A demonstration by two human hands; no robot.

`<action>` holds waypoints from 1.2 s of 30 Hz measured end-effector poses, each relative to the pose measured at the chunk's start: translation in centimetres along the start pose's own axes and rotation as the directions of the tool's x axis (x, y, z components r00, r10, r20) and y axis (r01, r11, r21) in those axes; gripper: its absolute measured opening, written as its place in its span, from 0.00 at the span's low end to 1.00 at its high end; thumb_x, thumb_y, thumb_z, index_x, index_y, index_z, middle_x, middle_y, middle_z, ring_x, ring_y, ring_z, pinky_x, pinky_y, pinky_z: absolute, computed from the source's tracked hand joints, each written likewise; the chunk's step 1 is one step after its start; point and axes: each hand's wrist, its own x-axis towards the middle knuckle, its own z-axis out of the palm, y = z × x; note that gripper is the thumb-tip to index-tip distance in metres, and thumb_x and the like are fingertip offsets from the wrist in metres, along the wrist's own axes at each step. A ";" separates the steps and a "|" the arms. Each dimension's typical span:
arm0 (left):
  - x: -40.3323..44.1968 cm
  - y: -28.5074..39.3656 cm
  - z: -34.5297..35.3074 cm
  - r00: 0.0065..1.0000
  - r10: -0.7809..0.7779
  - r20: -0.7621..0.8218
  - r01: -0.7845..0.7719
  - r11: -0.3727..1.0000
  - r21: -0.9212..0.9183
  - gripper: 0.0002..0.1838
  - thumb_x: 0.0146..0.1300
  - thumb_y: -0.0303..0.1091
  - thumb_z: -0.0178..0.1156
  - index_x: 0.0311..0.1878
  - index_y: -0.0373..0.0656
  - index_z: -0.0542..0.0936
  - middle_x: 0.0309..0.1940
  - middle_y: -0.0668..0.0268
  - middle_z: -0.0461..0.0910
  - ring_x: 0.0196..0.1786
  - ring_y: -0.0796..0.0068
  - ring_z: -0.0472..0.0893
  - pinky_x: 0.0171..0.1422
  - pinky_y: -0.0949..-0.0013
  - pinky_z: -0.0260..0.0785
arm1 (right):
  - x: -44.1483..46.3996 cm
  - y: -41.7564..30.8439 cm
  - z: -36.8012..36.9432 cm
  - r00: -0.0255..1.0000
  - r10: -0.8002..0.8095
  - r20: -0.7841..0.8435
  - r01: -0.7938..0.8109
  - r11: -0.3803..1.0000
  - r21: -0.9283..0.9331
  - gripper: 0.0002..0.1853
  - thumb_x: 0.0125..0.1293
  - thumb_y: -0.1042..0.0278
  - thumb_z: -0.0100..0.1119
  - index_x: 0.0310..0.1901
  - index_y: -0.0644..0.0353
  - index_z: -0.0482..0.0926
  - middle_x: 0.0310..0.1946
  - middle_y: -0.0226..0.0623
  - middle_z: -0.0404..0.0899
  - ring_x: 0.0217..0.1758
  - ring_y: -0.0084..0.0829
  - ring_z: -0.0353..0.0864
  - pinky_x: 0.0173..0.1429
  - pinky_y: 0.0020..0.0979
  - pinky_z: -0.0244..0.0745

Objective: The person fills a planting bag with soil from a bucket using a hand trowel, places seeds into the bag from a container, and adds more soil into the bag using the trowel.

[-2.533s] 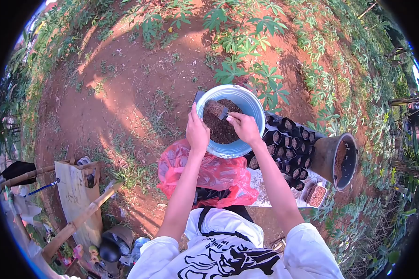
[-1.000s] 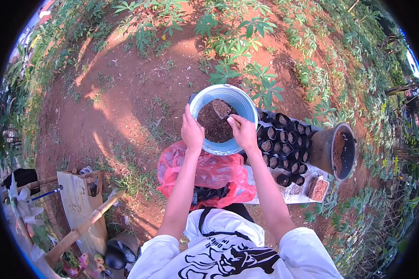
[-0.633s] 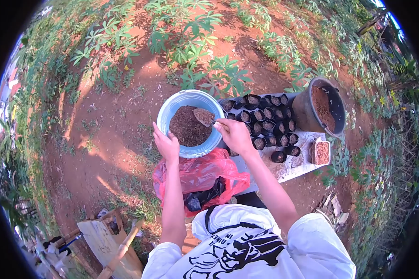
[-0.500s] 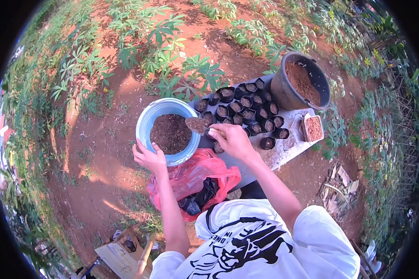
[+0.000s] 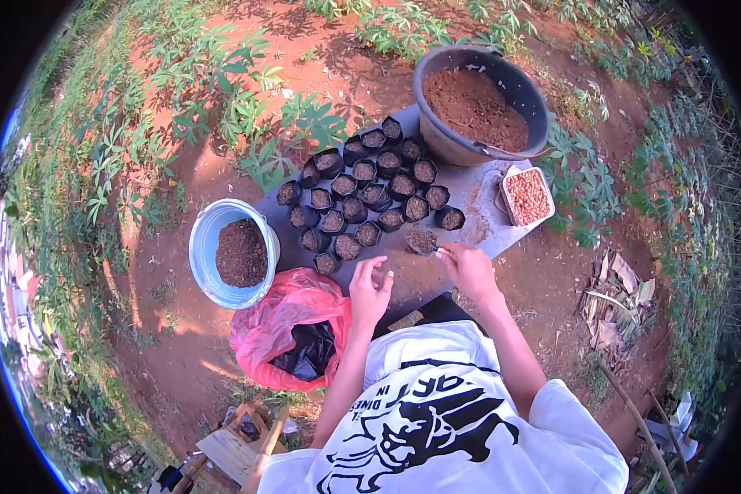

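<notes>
My right hand (image 5: 472, 272) grips the short handle of a small trowel (image 5: 421, 240), whose blade is heaped with brown soil. The trowel is over the near side of the table, beside the nearest seedling bags. Those black plastic seedling bags (image 5: 375, 195), several of them filled with soil, stand close together. My left hand (image 5: 370, 293) is empty, thumb and fingers apart, in front of the front bags. Left of it stands a light blue bucket (image 5: 269, 262) holding dark soil (image 5: 241, 253). A red plastic bag (image 5: 259, 333) with folded black plastic (image 5: 306, 351) inside lies nearer to me.
A large dark bucket (image 5: 424, 123) of reddish soil stands on the far right of the grey table (image 5: 490, 218). Near it is a square tub (image 5: 527, 198) of small pinkish pieces. Leafy plants (image 5: 309, 123) grow behind, and dry leaves (image 5: 613, 305) lie on the ground at right.
My left hand has left the blue bucket's rim and moved right. My right hand has carried the soil-filled trowel from the bucket to the near right side of the bags. The view has shifted right.
</notes>
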 end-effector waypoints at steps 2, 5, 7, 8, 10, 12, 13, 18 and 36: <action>0.5 -1.0 3.0 0.996 0.005 0.085 -0.012 0.997 0.080 0.31 0.58 0.27 0.73 0.67 0.45 0.77 0.53 0.61 0.80 0.43 0.69 0.83 0.45 0.67 0.79 | 0.1 2.4 -0.2 0.999 0.013 0.044 -0.011 0.998 -0.063 0.13 0.70 0.58 0.64 0.47 0.56 0.87 0.37 0.47 0.88 0.43 0.51 0.88 0.48 0.49 0.83; 1.4 -2.6 6.5 0.991 -0.023 0.131 0.004 0.990 0.141 0.41 0.55 0.28 0.76 0.74 0.46 0.71 0.60 0.57 0.78 0.49 0.63 0.83 0.53 0.61 0.80 | 0.6 5.1 -0.3 0.992 0.018 0.127 -0.001 0.992 -0.129 0.12 0.70 0.57 0.65 0.47 0.55 0.88 0.37 0.48 0.88 0.42 0.52 0.88 0.48 0.49 0.83; 2.0 -3.3 8.0 0.987 -0.052 0.150 0.024 0.983 0.181 0.45 0.53 0.29 0.78 0.75 0.44 0.69 0.63 0.55 0.76 0.52 0.56 0.83 0.60 0.58 0.78 | 0.9 6.4 0.2 0.986 -0.002 0.166 0.028 0.988 -0.154 0.12 0.70 0.57 0.65 0.47 0.54 0.88 0.37 0.48 0.88 0.42 0.51 0.88 0.48 0.50 0.83; 2.5 -3.7 8.7 0.988 -0.037 0.149 0.006 0.980 0.201 0.46 0.52 0.29 0.79 0.75 0.44 0.69 0.63 0.55 0.76 0.52 0.56 0.83 0.60 0.58 0.78 | 1.2 6.8 0.4 0.983 -0.005 0.186 0.038 0.984 -0.174 0.12 0.69 0.57 0.65 0.46 0.54 0.88 0.37 0.48 0.88 0.42 0.52 0.88 0.48 0.50 0.83; 3.3 -3.4 9.4 0.985 -0.051 0.166 0.013 0.974 0.225 0.47 0.50 0.28 0.80 0.75 0.43 0.69 0.63 0.55 0.76 0.53 0.54 0.83 0.61 0.57 0.77 | 1.7 7.1 0.7 0.976 -0.004 0.219 0.052 0.976 -0.212 0.11 0.69 0.58 0.65 0.45 0.54 0.88 0.36 0.48 0.88 0.41 0.52 0.88 0.48 0.50 0.83; 3.7 -2.8 9.7 0.975 -0.101 0.196 0.060 0.977 0.203 0.47 0.51 0.27 0.79 0.75 0.43 0.68 0.65 0.53 0.75 0.62 0.47 0.79 0.68 0.54 0.74 | 2.4 7.0 0.9 0.968 -0.010 0.251 0.076 0.964 -0.256 0.11 0.68 0.58 0.66 0.43 0.55 0.89 0.35 0.50 0.88 0.40 0.53 0.88 0.47 0.50 0.84; 3.9 -2.5 9.7 0.969 -0.124 0.213 0.083 0.978 0.192 0.46 0.51 0.26 0.78 0.75 0.42 0.68 0.66 0.51 0.74 0.66 0.44 0.77 0.71 0.53 0.72 | 2.7 6.8 0.9 0.964 -0.011 0.266 0.088 0.957 -0.278 0.11 0.68 0.57 0.66 0.42 0.55 0.89 0.34 0.51 0.87 0.39 0.53 0.88 0.47 0.50 0.84; 4.2 -2.5 10.2 0.978 -0.074 0.196 0.039 0.983 0.180 0.42 0.52 0.22 0.75 0.73 0.42 0.71 0.64 0.52 0.76 0.65 0.44 0.77 0.68 0.52 0.72 | 3.8 5.3 0.4 0.962 -0.033 0.271 0.131 0.926 -0.353 0.14 0.65 0.57 0.69 0.37 0.60 0.90 0.31 0.54 0.87 0.38 0.53 0.90 0.45 0.48 0.86; 5.2 -2.7 9.8 0.961 -0.097 0.259 0.057 0.986 0.159 0.36 0.56 0.18 0.71 0.71 0.44 0.75 0.59 0.53 0.79 0.53 0.52 0.85 0.60 0.57 0.79 | 4.8 0.9 1.0 0.955 0.097 0.279 0.035 0.900 -0.434 0.10 0.67 0.69 0.59 0.42 0.59 0.90 0.40 0.48 0.90 0.45 0.46 0.92 0.49 0.43 0.87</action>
